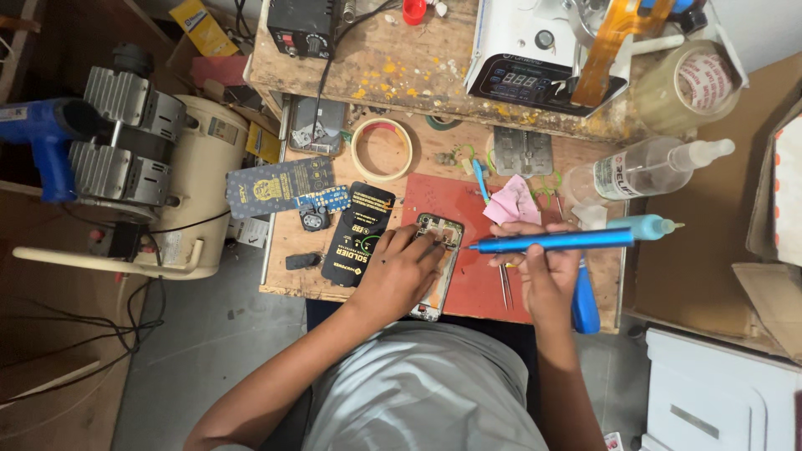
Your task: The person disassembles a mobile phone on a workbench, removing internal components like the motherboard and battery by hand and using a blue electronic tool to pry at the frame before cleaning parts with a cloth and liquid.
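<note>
- My left hand (pixel 399 271) lies flat over the opened phone (pixel 436 266), fingers pressed down on its upper part, so this grip holds the phone against the red mat (pixel 480 280) and does not pinch anything.
- The phone lies with its back open, near the front edge of the worktop (pixel 288 280), on the left side of the red mat, its long side pointing away from me.
- My right hand (pixel 543 271) is closed around a long blue tool (pixel 555 241), shaped like a pen; this grip pinches it near the middle.
- The blue tool lies almost level, its thin tip pointing left and touching, or nearly touching, the top of the phone; I cannot tell which.
- Tweezers (pixel 505 288) lie on the mat just beside my right hand, and a blue handle (pixel 585 305) sticks out below this hand at the front edge of the worktop.
- A folded pink cloth (pixel 511 203) lies behind my right hand, on the far edge of the mat.
- A black flat package (pixel 359 234) lies just left of the phone, partly under my left wrist.
- A roll of tape (pixel 383 150) lies farther back, and a clear plastic bottle (pixel 643 169) lies on its side at the right.
- A white machine with a display (pixel 535 58) stands on the higher shelf at the back.
</note>
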